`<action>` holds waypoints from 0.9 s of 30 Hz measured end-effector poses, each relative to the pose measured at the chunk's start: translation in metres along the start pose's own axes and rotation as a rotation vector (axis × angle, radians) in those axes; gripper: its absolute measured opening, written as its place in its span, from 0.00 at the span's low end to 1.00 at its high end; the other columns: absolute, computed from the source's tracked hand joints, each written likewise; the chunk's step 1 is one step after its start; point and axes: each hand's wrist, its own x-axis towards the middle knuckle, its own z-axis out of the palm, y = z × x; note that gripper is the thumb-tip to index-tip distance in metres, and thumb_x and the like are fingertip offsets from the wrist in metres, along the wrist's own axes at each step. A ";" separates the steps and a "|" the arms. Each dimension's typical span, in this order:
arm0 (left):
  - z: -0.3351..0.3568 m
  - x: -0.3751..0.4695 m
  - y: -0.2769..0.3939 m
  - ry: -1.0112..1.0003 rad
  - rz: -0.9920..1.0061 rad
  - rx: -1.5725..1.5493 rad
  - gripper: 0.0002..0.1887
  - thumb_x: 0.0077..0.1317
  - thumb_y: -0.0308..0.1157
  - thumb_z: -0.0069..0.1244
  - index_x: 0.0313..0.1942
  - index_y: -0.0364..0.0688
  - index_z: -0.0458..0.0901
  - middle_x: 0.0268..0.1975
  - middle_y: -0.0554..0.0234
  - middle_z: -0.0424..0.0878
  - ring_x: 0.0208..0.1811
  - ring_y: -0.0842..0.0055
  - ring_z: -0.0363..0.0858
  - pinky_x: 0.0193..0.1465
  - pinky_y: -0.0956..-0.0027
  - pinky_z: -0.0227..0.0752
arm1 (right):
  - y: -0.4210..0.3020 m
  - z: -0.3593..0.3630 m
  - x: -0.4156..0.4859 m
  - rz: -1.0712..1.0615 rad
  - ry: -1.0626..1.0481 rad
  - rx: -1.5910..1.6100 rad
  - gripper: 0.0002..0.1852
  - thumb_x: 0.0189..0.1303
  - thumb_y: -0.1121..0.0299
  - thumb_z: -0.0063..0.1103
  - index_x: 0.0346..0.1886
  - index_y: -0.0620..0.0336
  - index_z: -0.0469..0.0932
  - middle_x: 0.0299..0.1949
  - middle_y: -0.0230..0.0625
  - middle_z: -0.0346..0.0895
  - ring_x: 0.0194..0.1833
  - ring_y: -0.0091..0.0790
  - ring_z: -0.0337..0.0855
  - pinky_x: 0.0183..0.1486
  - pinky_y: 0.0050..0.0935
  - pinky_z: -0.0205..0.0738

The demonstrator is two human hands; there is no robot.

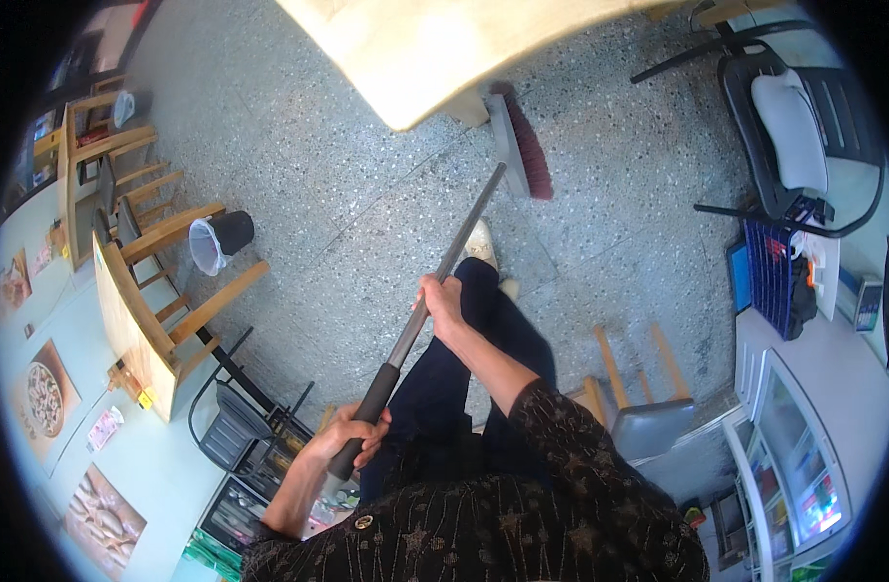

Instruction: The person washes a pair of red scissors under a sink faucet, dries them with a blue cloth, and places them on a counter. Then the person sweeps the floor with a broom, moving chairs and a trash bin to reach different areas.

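Note:
A long-handled broom [448,258] slants across the view, its metal pole running from low left up to the broom head. My left hand [353,439] is wrapped around the dark foam grip near the top end of the handle. Farther down, my right hand [440,300] holds the bare metal pole. The broom head [521,142] is grey with dark red bristles and lies at the speckled floor [386,218], beside the corner of a pale tabletop [401,58]. My light shoe shows close to the pole.
On the left are wooden tables [135,327], a black bin with a white liner [233,231] and a black chair [230,429]. A black chair with a white cushion [790,131], a blue basket [768,276] and a glass-door fridge [801,451] stand right. A stool [652,425] is lower right.

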 end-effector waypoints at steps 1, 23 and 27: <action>-0.005 -0.008 -0.004 -0.026 -0.021 -0.012 0.19 0.61 0.25 0.52 0.52 0.32 0.69 0.21 0.66 0.66 0.11 0.79 0.68 0.13 0.73 0.65 | 0.007 -0.001 -0.007 -0.022 -0.012 0.033 0.06 0.59 0.72 0.59 0.31 0.64 0.75 0.20 0.36 0.74 0.17 0.33 0.76 0.19 0.34 0.73; -0.096 -0.102 -0.059 0.365 -0.085 0.143 0.17 0.58 0.26 0.51 0.48 0.36 0.71 0.20 0.64 0.66 0.11 0.76 0.65 0.11 0.69 0.62 | 0.201 0.113 -0.043 0.103 -0.096 0.052 0.14 0.53 0.65 0.60 0.30 0.70 0.75 0.25 0.45 0.80 0.23 0.39 0.82 0.22 0.39 0.73; -0.116 -0.123 -0.049 0.399 -0.036 0.066 0.15 0.58 0.28 0.50 0.46 0.38 0.71 0.19 0.64 0.64 0.10 0.75 0.64 0.10 0.68 0.59 | 0.179 0.127 -0.033 0.052 -0.440 -0.027 0.25 0.62 0.48 0.62 0.32 0.68 0.79 0.22 0.41 0.81 0.21 0.33 0.84 0.19 0.32 0.75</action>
